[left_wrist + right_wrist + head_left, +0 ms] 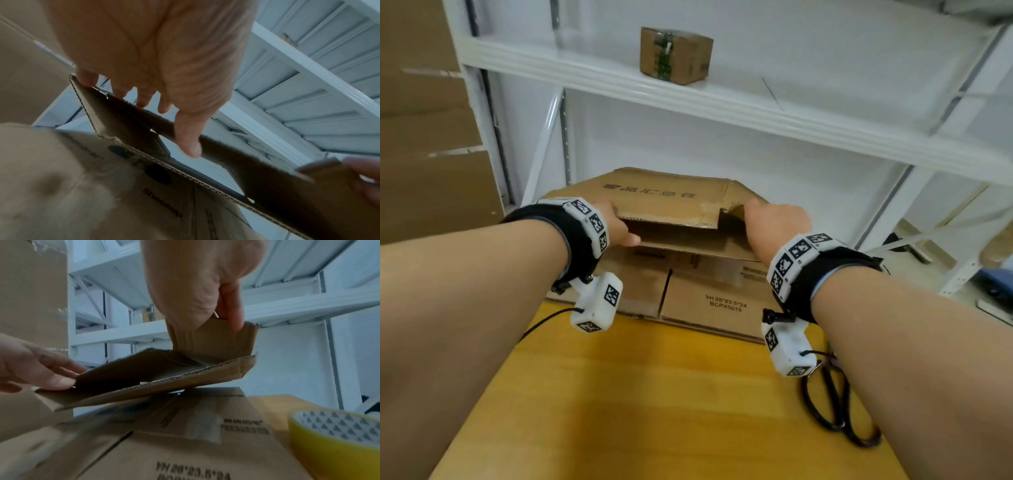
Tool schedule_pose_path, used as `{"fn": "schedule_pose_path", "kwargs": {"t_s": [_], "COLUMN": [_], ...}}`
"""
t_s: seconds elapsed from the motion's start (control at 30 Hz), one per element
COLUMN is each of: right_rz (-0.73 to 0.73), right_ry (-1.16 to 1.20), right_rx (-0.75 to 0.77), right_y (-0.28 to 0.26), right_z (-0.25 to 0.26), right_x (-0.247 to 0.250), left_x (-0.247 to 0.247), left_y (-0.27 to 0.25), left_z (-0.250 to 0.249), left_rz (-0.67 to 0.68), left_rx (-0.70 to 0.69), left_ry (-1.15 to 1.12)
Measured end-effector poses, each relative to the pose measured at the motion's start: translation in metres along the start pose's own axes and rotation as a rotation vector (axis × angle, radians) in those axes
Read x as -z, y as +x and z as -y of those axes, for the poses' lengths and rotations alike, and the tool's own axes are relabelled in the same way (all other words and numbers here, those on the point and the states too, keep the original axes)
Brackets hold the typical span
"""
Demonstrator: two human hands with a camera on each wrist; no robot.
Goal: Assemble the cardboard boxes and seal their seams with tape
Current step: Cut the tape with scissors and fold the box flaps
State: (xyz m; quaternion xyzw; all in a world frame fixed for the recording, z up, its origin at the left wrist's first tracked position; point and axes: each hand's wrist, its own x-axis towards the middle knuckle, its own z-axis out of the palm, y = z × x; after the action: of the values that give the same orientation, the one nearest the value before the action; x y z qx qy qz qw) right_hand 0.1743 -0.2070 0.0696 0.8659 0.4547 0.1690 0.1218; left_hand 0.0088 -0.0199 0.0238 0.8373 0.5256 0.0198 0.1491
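A flattened brown cardboard box (671,198) is held partly opened above a stack of flat boxes (722,301) on the yellow table (654,394). My left hand (621,228) grips the near edge of its upper panel at the left, with the fingers (144,99) over the top and the thumb (189,142) underneath. My right hand (774,219) pinches a side flap (216,337) at the box's right end between thumb and fingers (232,311). The box's lower panel (164,386) hangs just over the stack. A yellow tape roll (337,434) lies on the table to the right of the stack.
Black-handled scissors (835,411) lie on the table under my right forearm. White metal shelving (722,102) rises right behind the boxes, with a small taped carton (674,54) on its shelf. Large cartons (424,137) stand stacked at the left.
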Motion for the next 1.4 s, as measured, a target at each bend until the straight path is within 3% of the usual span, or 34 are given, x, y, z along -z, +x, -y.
{"fn": "schedule_pose_path", "kwargs": {"t_s": [0.1,0.23,0.37,0.57,0.77,1.0,1.13,1.23,1.3,1.4], "right_rz": [-0.110,-0.206,-0.308,-0.493,-0.615,-0.786,-0.781,-0.691,-0.622,-0.638], "right_ry": [0.030,0.047,0.063,0.048,0.605,0.807,1.081,1.274,1.276,1.156], "right_rx": [-0.007,-0.009,-0.008,0.006,-0.193,-0.173,-0.337,-0.445,-0.472,-0.481], "right_y": [-0.006,-0.014,-0.020,-0.024,-0.022,-0.018,-0.013,-0.012,-0.011,-0.013], "right_z": [-0.011,-0.017,-0.016,-0.017,-0.028,-0.024,-0.019,-0.020,-0.023,-0.032], "right_x": [0.025,0.057,0.086,0.107,0.120,0.145,0.155,0.156,0.152,0.148], "left_x": [0.020,0.042,0.046,0.069,0.100,0.133,0.142,0.143,0.142,0.138], "left_y": [-0.011,-0.033,-0.049,-0.063,-0.073,-0.076,-0.078,-0.081,-0.081,-0.082], "left_z": [-0.002,-0.009,-0.014,-0.027,-0.024,-0.024,-0.021,-0.022,-0.022,-0.022], "left_rz": [-0.142,-0.181,-0.097,-0.245,-0.286,-0.271,-0.295,-0.296,-0.297,-0.297], "left_rx": [-0.010,0.035,-0.106,-0.224,-0.213,-0.155,-0.141,-0.154,-0.168,-0.206], "left_ry": [-0.114,-0.082,0.089,-0.055,-0.123,-0.074,0.000,-0.020,-0.067,-0.153]}}
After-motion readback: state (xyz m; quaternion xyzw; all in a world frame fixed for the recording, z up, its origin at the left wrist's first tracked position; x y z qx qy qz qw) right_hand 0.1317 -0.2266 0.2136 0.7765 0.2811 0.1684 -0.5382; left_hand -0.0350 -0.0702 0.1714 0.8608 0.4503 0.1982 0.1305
